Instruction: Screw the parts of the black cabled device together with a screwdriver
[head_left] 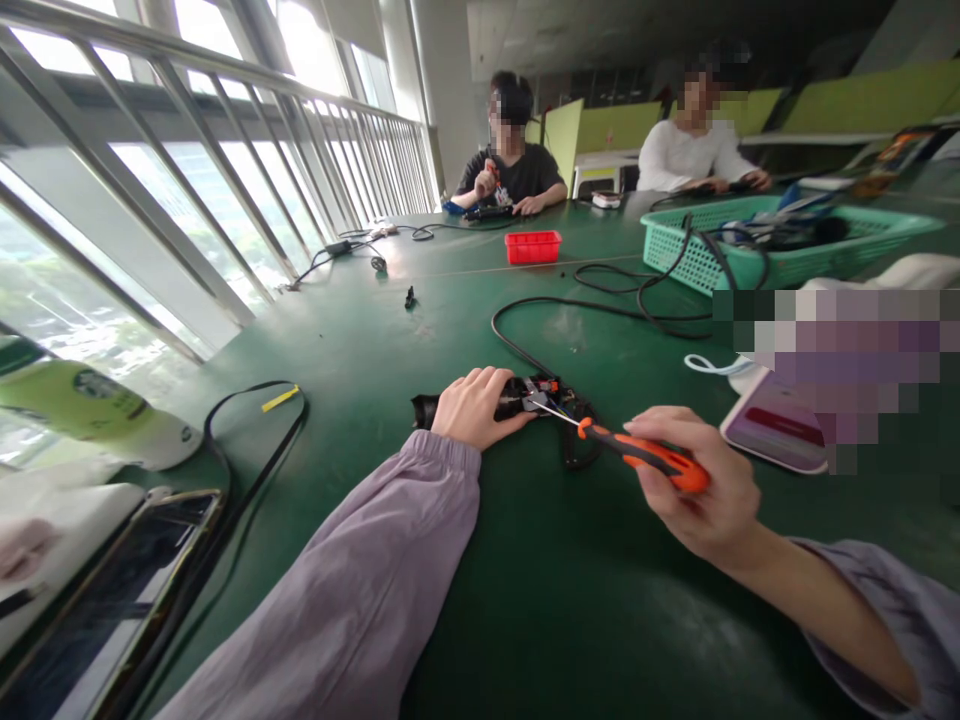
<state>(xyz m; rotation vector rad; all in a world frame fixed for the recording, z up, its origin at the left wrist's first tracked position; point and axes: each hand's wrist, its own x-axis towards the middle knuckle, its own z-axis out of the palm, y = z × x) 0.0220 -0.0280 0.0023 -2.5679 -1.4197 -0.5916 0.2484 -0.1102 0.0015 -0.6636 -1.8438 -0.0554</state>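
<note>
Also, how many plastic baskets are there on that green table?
2: a small red basket out in front, towards the far side, and a larger green basket to its right, with things in it.

From here I see a dark green desk (480, 560), an orange-and-black screwdriver (645, 452), lilac sleeves (360, 560), a plain red box (533, 247), a mint-green basket (795, 262) patterned with holes, and a yellow tag (280, 399) on a black strap (262, 470).

An orange-and-black screwdriver (645, 452) slants down, its tip at the open black device (525, 398) lying on the green table (480, 560).
</note>
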